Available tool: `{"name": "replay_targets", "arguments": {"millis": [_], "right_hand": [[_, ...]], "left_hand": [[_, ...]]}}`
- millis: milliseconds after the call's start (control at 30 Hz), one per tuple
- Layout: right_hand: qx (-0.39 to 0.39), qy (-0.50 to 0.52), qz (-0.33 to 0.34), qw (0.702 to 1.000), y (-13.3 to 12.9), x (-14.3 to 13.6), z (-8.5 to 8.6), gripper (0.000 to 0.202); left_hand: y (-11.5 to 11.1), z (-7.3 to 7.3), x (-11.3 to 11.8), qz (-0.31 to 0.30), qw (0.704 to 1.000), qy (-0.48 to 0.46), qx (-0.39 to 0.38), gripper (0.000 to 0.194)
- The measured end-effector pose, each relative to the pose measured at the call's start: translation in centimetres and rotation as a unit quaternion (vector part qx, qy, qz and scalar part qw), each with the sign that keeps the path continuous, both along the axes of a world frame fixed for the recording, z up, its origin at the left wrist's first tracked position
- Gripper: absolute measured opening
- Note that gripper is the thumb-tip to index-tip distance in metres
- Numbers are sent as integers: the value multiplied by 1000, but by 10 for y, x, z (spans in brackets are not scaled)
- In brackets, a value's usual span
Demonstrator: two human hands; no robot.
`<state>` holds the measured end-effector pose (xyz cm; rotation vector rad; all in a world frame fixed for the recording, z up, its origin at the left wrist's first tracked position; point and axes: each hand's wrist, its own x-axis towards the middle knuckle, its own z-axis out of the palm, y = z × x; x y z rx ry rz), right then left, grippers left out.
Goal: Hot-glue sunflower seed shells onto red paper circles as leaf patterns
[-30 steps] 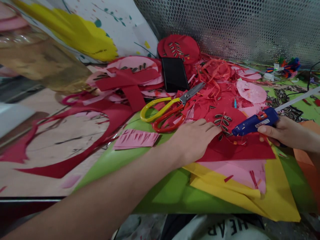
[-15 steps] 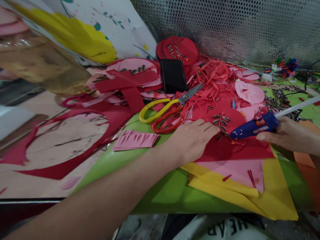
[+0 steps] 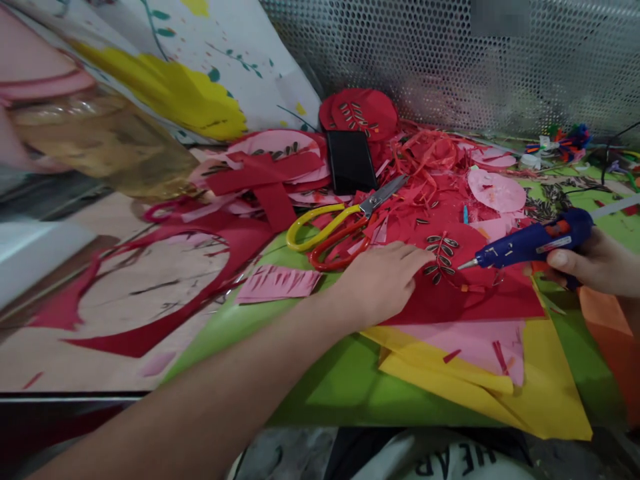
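My right hand [image 3: 603,263] is closed round a blue hot glue gun [image 3: 535,239]. Its metal nozzle points left, close to a leaf-like sprig of striped seeds [image 3: 440,259] on a red paper disc [image 3: 473,248]. My left hand [image 3: 383,280] lies flat on the disc's left side, fingers stretched out together and tips by the seeds. Under the disc is a red paper sheet [image 3: 485,309]. Scissors [image 3: 357,223] with one yellow and one red handle lie partly spread beyond my left hand. A fringed pink paper strip [image 3: 280,283] sits left of my wrist.
A black phone [image 3: 351,162] lies on paper scraps. Behind are stacked red discs [image 3: 357,113] and a perforated metal panel [image 3: 425,60]. A pink-lidded jar [image 3: 107,140] stands at left. Yellow paper [image 3: 555,393] overlaps the green table's front edge. Loose seeds [image 3: 547,200] lie at right.
The glue gun has moved right and slightly up, so its nozzle now shows beside the seeds. My left hand stays on the disc. The view has shifted slightly.
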<state>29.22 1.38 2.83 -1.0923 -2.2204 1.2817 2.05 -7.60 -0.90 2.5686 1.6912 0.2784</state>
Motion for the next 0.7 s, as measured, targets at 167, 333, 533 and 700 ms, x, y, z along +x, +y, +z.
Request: {"name": "replay_targets", "arguments": {"millis": [167, 333, 533, 700], "right_hand": [[-30, 28, -52, 998, 6, 1, -10, 51], [-24, 38, -41, 998, 4, -4, -9, 54], [-36, 34, -36, 998, 2, -10, -6, 56], [-35, 23, -46, 998, 3, -9, -6, 56]], "left_hand": [[13, -1, -15, 97, 992, -59, 46, 28], [36, 3, -22, 107, 993, -19, 41, 28], [73, -1, -12, 64, 995, 79, 25, 32], [85, 0, -6, 56, 986, 156, 17, 30]]}}
